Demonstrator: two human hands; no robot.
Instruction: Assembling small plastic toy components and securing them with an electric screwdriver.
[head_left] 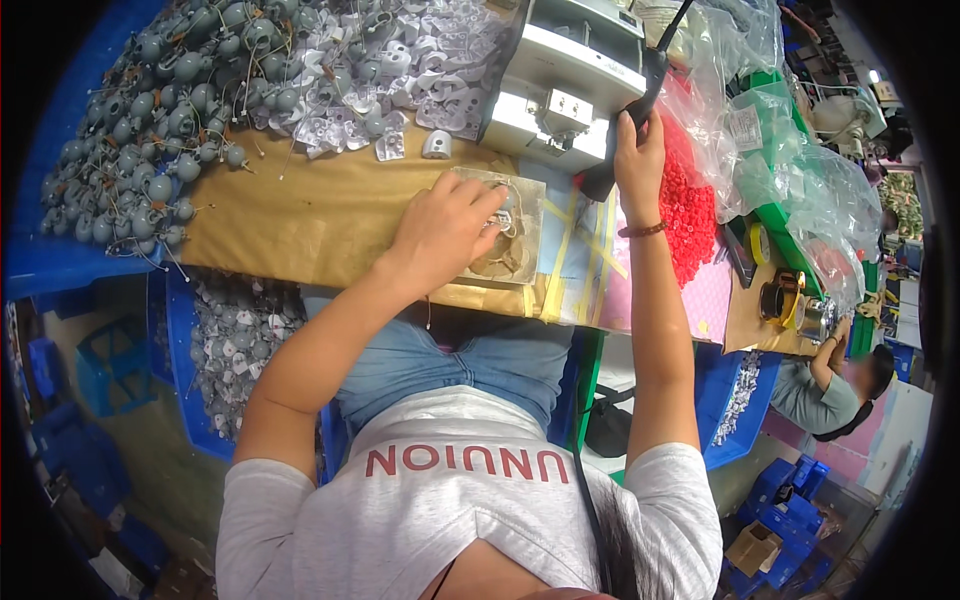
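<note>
My left hand point(447, 232) rests over a clear-topped fixture block point(530, 262) with a brown recess. Its fingers are bent around a small grey-and-white part point(503, 218) seated there; the fingers hide some of it. My right hand point(640, 168) is raised beside a white box-shaped machine point(560, 75) with a metal block on its front. The fingers close around a long black tool point(652, 78), which looks like an electric screwdriver with its cord end up. The tool's tip cannot be made out.
Grey round housings with wires point(150, 150) and white plastic parts point(400, 70) lie heaped at the far left. Small red parts point(685, 215) are piled right of my right hand, by clear plastic bags point(810, 180). Tape rolls point(780, 298) lie farther right. A co-worker point(830, 395) sits beyond.
</note>
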